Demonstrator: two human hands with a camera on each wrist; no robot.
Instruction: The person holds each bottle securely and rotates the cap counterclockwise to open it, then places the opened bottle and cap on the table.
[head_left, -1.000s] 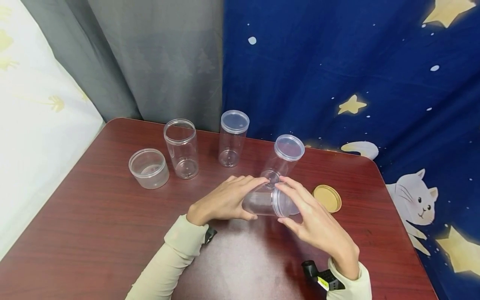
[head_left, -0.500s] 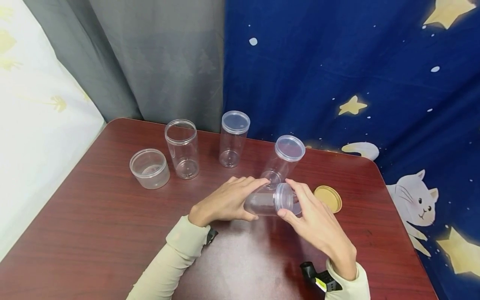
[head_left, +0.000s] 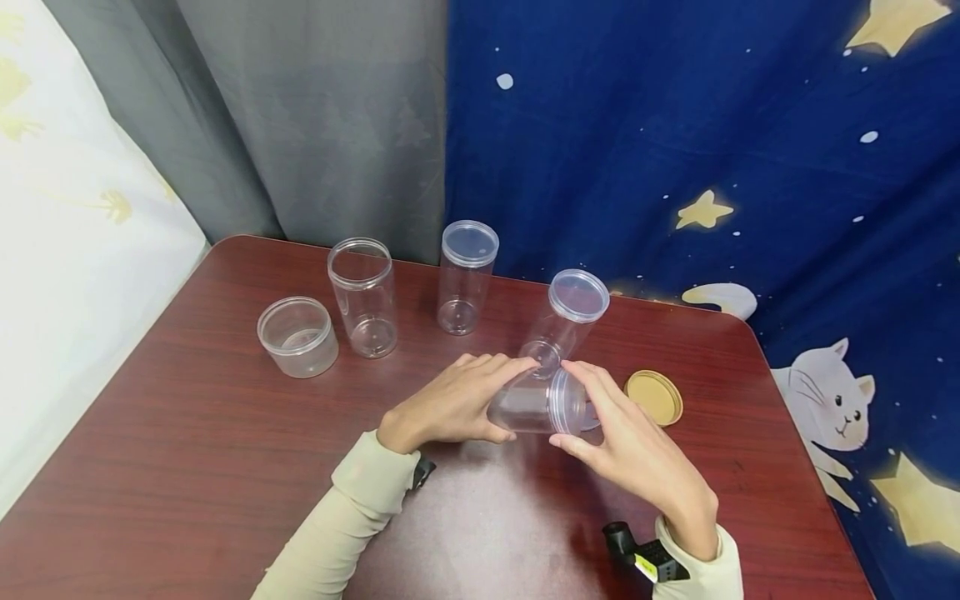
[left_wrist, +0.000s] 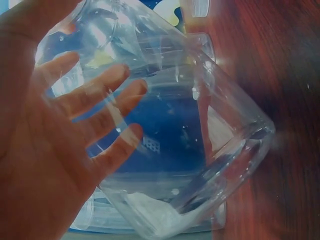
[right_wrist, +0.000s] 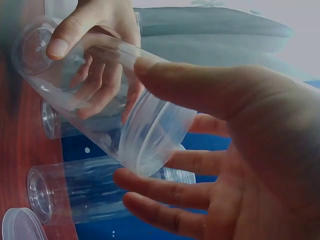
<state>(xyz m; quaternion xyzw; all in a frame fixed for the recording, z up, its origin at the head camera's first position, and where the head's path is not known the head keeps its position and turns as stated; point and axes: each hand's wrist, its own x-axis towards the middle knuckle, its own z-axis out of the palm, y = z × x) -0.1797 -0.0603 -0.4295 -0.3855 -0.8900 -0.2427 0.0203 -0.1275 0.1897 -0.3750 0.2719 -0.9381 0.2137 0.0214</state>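
Note:
A clear plastic jar (head_left: pixel 521 408) lies tilted on its side in the air above the table, its lidded end toward the right. My left hand (head_left: pixel 453 400) grips the jar's body near its base, thumb below and fingers over the top. My right hand (head_left: pixel 637 442) holds the clear screw lid (head_left: pixel 567 402) at the other end, thumb on the near side and fingers around the far side. In the right wrist view the thumb lies along the edge of the lid (right_wrist: pixel 150 130), with the fingers spread around it. The left wrist view shows the fingers through the jar's transparent wall (left_wrist: pixel 225 115).
Behind the hands stands a lidded clear jar (head_left: pixel 566 325), with another lidded jar (head_left: pixel 465 287) farther left. An open tall jar (head_left: pixel 363 300) and a short open tub (head_left: pixel 298 337) stand at left. A gold lid (head_left: pixel 655 397) and a clear lid (right_wrist: pixel 22 225) lie on the table.
The right hand's fingers and thumb have shifted around the lid, first drawing back to the right, then coming over it toward the left. My left hand stays put on the jar.

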